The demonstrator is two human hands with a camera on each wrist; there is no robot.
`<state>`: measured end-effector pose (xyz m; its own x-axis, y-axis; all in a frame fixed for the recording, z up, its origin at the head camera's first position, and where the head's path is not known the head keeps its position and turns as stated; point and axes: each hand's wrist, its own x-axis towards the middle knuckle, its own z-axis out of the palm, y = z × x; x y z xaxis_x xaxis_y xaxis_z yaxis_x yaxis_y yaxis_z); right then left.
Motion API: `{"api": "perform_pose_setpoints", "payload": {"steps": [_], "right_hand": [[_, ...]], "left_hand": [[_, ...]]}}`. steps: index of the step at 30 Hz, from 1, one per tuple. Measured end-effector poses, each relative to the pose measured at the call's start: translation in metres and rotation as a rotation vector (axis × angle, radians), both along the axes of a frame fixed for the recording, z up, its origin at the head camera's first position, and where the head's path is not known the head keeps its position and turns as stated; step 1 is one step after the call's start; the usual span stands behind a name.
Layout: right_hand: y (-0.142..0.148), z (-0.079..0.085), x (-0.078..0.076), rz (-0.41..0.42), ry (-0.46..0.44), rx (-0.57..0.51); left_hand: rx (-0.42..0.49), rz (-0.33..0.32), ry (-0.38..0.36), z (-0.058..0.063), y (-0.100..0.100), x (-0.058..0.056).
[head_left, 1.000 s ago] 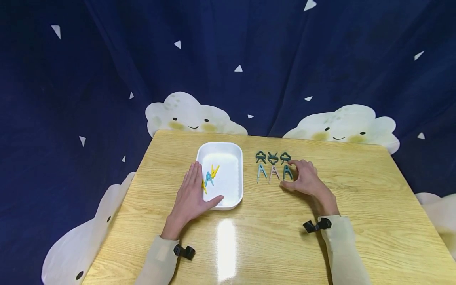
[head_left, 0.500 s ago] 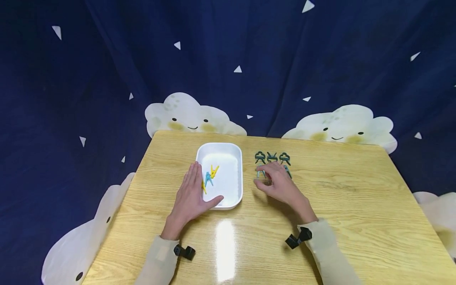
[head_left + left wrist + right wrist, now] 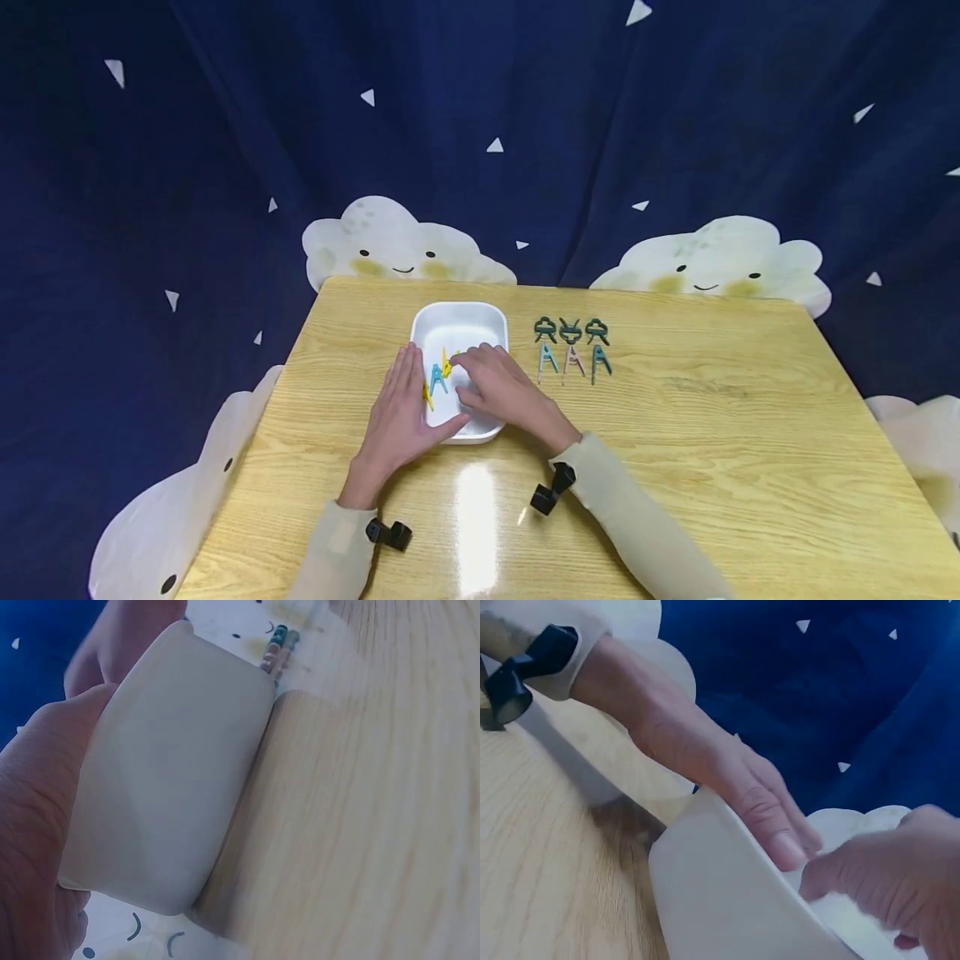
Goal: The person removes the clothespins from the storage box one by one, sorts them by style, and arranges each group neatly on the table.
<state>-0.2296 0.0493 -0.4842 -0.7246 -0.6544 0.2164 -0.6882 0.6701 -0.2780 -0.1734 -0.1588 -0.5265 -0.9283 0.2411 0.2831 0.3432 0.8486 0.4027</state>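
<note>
In the head view a white plastic tray (image 3: 491,312) stands on the table, with a light-blue clothespin (image 3: 438,378) and yellow clothespins inside. My left hand (image 3: 405,404) rests on its left rim, fingers straight and thumb stretched over the near end; part of one yellow clothespin (image 3: 428,397) shows beside those fingers. Over the tray, my right hand (image 3: 498,387) reaches in from the right with thumb and forefinger apart. Its forefinger tip is right at another yellow clothespin (image 3: 447,365). The left wrist view shows the tray's outer wall (image 3: 165,772).
Right of the tray lie three clothespins in a row: light blue (image 3: 548,358), pink (image 3: 573,361) and dark teal (image 3: 602,363). Behind them sit three dark green clips (image 3: 571,331). A dark blue curtain (image 3: 450,125) with clouds hangs behind the wooden table (image 3: 735,433).
My right hand has moved left from beside the dark teal clothespin, across the row, to over the tray. The left hand has stayed on the tray.
</note>
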Motion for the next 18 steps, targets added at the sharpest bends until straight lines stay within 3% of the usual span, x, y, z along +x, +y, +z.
{"api": "perform_pose_setpoints", "payload": {"steps": [4, 10, 14, 18], "right_hand": [[-0.018, -0.009, -0.012, -0.055, -0.020, 0.172], [-0.030, -0.026, -0.022, -0.143, 0.077, 0.328], [-0.032, -0.028, -0.022, -0.175, 0.116, 0.371], [-0.032, -0.026, -0.020, -0.197, 0.090, 0.341]], "left_hand": [[-0.006, 0.001, -0.012, 0.000, -0.001, 0.000], [-0.021, 0.013, -0.039, 0.000, 0.000, 0.001], [-0.011, 0.016, -0.036, 0.001, 0.000, 0.001], [-0.007, 0.013, -0.034, 0.001, -0.001, 0.001]]}}
